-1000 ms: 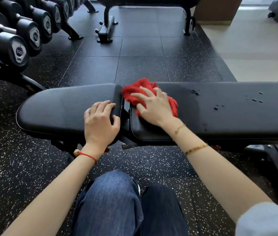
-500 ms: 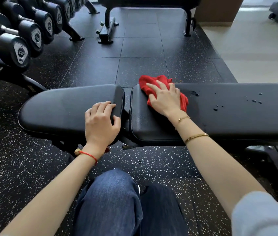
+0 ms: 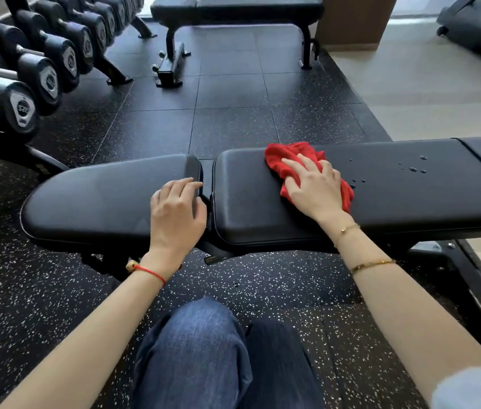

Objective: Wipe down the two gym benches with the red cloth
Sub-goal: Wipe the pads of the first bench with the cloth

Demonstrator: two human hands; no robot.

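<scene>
The right hand (image 3: 316, 187) lay flat on the red cloth (image 3: 295, 160), fingers spread, pressing it on the long pad of the near bench (image 3: 263, 208). Some water drops (image 3: 413, 168) stood on the surface to the right of the cloth. The left hand (image 3: 176, 211) rested on the short pad, fingers loosely bent, holding nothing. The second bench (image 3: 233, 7) stood farther back, beside the dumbbell rack (image 3: 41, 69).

A red cloth (image 3: 292, 160) lies on the black bench (image 3: 263, 208), above black, white-speckled floor (image 3: 27, 290).
</scene>
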